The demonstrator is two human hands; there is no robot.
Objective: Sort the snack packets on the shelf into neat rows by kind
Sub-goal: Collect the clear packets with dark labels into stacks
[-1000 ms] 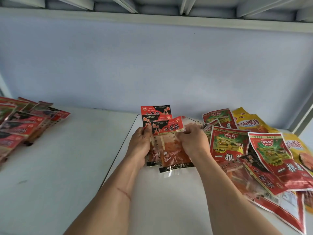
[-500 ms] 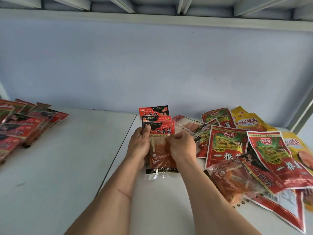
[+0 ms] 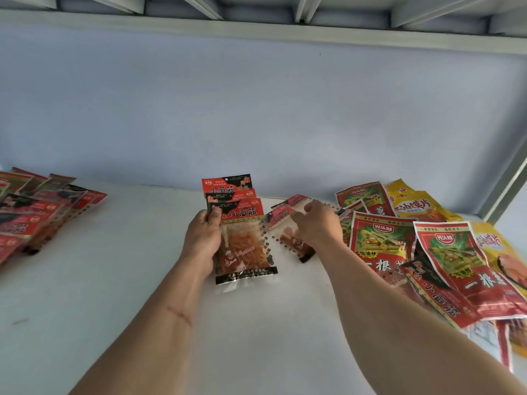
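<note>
My left hand (image 3: 202, 238) grips a fanned stack of small red-and-black snack packets (image 3: 242, 246) by its left edge, thumb on the top packet, above the white shelf (image 3: 114, 280). Another packet of the same kind (image 3: 281, 216) lies on the shelf just right of the stack. My right hand (image 3: 316, 223) is over that packet with its fingers loosely bent, and it hides the packet's middle. Whether the fingers touch the packet I cannot tell.
A loose pile at the right holds large red-and-green packets (image 3: 376, 243), yellow packets (image 3: 416, 206) and one more red-and-black packet (image 3: 439, 295). A row of red packets (image 3: 31, 212) lies at the far left. The blue back wall (image 3: 256, 109) and a grey post (image 3: 507, 189) bound the shelf.
My right hand let go of the stack and moved right to the loose packet on the shelf. My left hand kept the stack and now holds it alone.
</note>
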